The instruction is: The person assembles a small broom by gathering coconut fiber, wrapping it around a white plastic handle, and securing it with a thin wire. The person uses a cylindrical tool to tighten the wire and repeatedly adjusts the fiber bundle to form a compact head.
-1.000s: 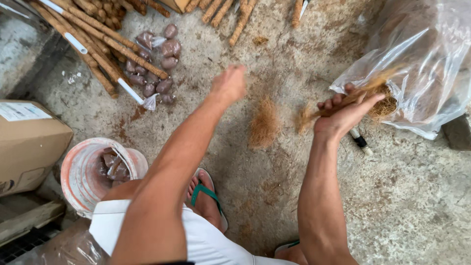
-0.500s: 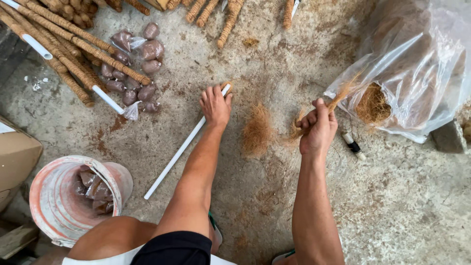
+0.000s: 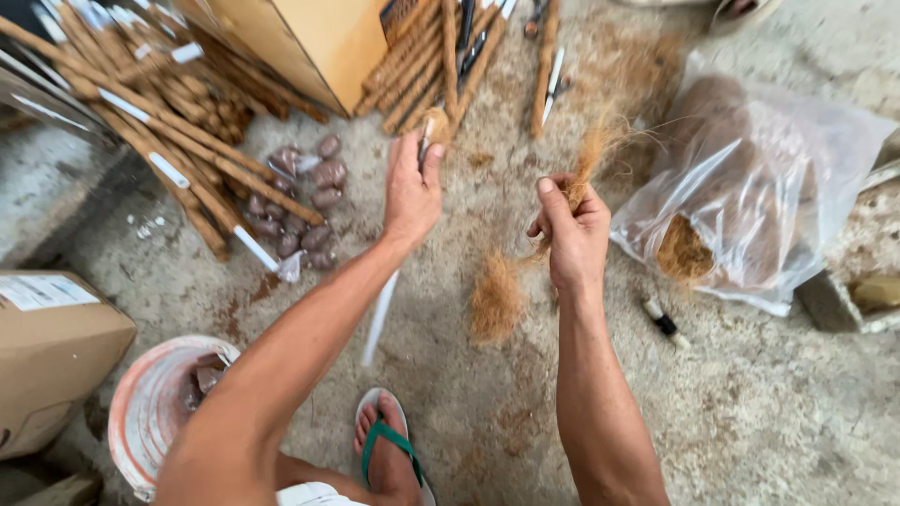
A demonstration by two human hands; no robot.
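Coconut fibre [image 3: 586,155] sits clenched in the right hand [image 3: 572,234], mid-scene; the left hand [image 3: 412,187] pinches a white tube [image 3: 380,319]. Loose strands could slip onto the small pile [image 3: 497,300] below.

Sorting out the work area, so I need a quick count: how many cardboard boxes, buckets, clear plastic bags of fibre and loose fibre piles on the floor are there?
Cardboard boxes: 2
Buckets: 1
Clear plastic bags of fibre: 1
Loose fibre piles on the floor: 1
Total: 5
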